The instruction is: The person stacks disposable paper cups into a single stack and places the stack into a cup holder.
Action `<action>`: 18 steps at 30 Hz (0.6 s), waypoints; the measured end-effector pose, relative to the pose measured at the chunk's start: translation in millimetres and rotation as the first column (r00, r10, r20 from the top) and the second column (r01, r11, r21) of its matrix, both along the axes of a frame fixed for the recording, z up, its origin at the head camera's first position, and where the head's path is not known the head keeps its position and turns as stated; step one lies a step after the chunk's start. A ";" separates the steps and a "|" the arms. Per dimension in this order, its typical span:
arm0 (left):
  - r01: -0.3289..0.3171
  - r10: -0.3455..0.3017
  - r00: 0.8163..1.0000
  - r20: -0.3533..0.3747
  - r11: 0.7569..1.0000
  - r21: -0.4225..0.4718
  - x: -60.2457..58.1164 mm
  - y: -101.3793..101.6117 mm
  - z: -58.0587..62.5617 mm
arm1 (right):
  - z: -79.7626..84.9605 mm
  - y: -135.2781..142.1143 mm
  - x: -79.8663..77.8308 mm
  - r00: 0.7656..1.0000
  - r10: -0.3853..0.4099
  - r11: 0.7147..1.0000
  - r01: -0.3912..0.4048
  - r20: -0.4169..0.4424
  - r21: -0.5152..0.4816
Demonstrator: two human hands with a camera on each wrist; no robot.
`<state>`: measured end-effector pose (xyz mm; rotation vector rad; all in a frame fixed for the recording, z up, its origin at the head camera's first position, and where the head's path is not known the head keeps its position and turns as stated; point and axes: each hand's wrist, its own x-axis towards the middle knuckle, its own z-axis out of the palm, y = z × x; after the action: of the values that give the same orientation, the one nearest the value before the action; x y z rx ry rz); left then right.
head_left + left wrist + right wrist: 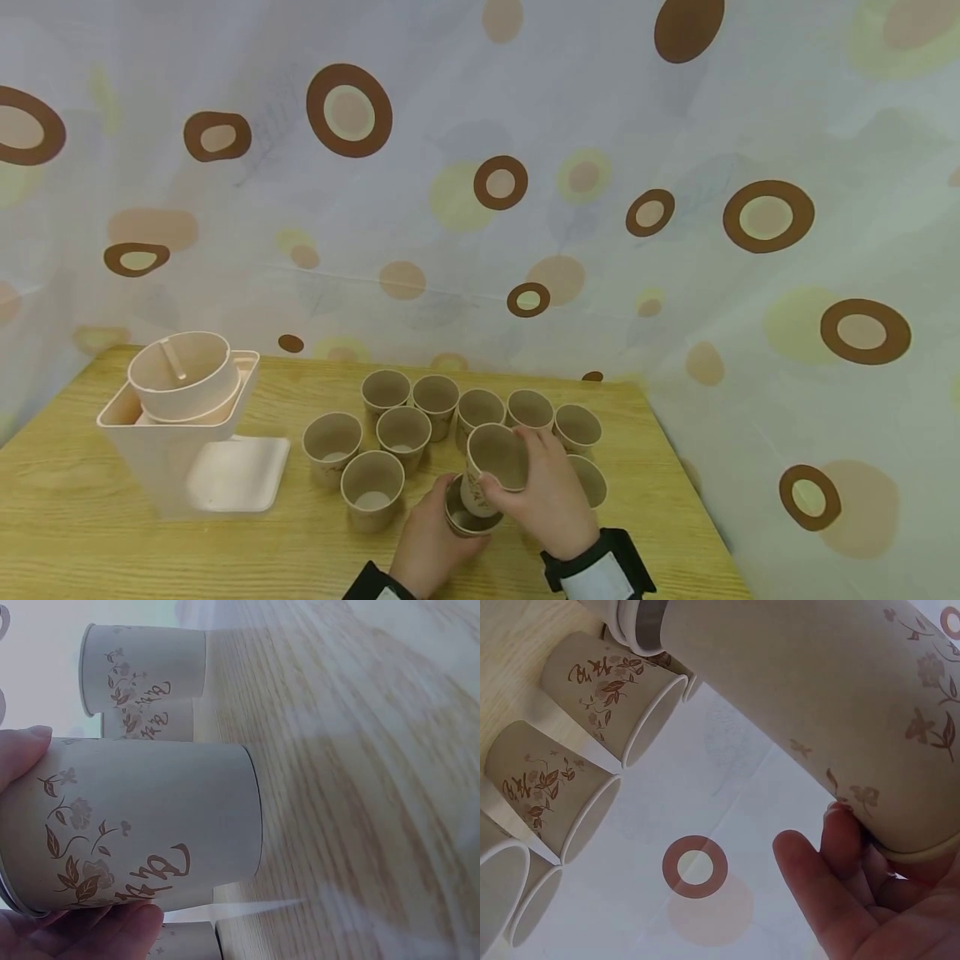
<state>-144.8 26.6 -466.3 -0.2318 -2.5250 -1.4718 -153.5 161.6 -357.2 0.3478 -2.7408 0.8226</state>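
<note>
With the right hand (557, 496), gripping a paper cup (810, 697) near its rim, slightly slanting its long axis, pointing its mouth upward, holding its base at the mouth of a lower cup (150, 817); with the left hand (438, 533), gripping that one over the table (300, 550); showing brown flowers on both.

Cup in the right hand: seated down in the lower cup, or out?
Not seated: most of the upper cup shows above the rim of the lower cup in the head view. Can't tell whether its base dips inside.
</note>
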 end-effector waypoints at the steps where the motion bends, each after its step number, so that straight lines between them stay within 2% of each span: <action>1: 0.001 -0.001 1.000 -0.001 1.000 -0.003 -0.4 0.0 0.0 | -0.2 0.2 -0.1 1.000 0.003 1.000 -0.003 -0.004 0.005; 10: 0.003 -0.004 1.000 -0.025 1.000 -0.021 -5.5 0.9 -0.3 | -1.2 -0.5 -0.1 0.999 0.019 1.000 -0.018 -0.030 0.022; 18: 0.021 -0.020 1.000 0.022 1.000 -0.013 -6.6 1.3 3.7 | -0.2 -1.0 -4.4 0.999 0.006 0.999 -0.005 -0.040 0.039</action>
<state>-151.4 28.0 -462.6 -0.2457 -2.5575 -1.4741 -157.9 160.7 -357.4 0.3754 -2.7233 0.7562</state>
